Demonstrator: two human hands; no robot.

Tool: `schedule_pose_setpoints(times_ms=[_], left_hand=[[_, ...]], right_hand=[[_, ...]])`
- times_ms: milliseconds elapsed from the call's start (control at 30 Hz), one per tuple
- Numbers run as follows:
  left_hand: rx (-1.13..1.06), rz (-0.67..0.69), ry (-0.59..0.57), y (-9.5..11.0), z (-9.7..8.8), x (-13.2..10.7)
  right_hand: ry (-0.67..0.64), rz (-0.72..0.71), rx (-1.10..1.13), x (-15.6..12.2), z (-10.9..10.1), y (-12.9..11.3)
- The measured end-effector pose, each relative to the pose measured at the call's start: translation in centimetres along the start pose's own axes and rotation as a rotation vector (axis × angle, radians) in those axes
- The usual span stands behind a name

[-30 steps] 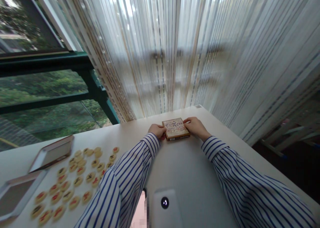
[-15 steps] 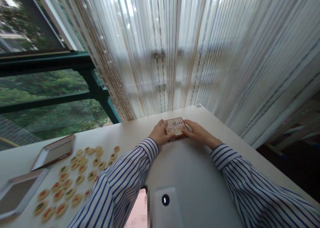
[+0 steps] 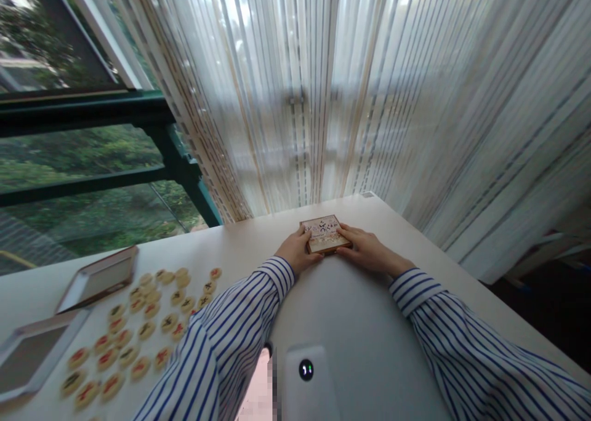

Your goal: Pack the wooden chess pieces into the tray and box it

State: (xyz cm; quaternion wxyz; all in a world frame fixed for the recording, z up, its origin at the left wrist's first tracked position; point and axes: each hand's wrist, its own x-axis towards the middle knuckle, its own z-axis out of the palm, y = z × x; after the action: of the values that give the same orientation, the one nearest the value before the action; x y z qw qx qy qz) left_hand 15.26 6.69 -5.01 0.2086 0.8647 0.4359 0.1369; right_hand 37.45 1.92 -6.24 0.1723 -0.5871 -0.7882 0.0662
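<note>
A small square box (image 3: pixel 324 234) with a printed pattern on its lid lies flat on the white table (image 3: pixel 240 245) near the far edge. My left hand (image 3: pixel 298 253) curls against its left and near side. My right hand (image 3: pixel 364 248) rests on its right side with fingers laid over the edge. Both hands hold the box between them. Both arms wear blue-and-white striped sleeves.
Several round game pieces (image 3: pixel 138 322) with red or black characters lie scattered at the left. Two open shallow tin halves (image 3: pixel 99 278) (image 3: pixel 32 354) sit beside them. A striped sheer curtain (image 3: pixel 351 101) hangs behind the table. A window (image 3: pixel 83 187) is at the left.
My hands shifted from the box's far corners to its near sides, closing in around it. The box stayed in about the same place on the table.
</note>
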Motion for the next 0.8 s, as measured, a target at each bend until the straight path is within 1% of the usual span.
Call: schedule_pose_setpoints(times_ms=[167,400,800], left_hand=[[0.04,-0.007,0.027,0.12,0.16,-0.1],[0.09,-0.024,0.026,0.47,0.06,-0.35],[0.106,-0.021,0.028,0.47,0.42,-0.53]], right_hand=[[0.013,-0.012,0.012,-0.11,0.18,0.27],[-0.002,-0.02,-0.01,-0.15,0.26,0.35],[-0.03,-0.029,-0.076,-0.12,0.25,0.14]])
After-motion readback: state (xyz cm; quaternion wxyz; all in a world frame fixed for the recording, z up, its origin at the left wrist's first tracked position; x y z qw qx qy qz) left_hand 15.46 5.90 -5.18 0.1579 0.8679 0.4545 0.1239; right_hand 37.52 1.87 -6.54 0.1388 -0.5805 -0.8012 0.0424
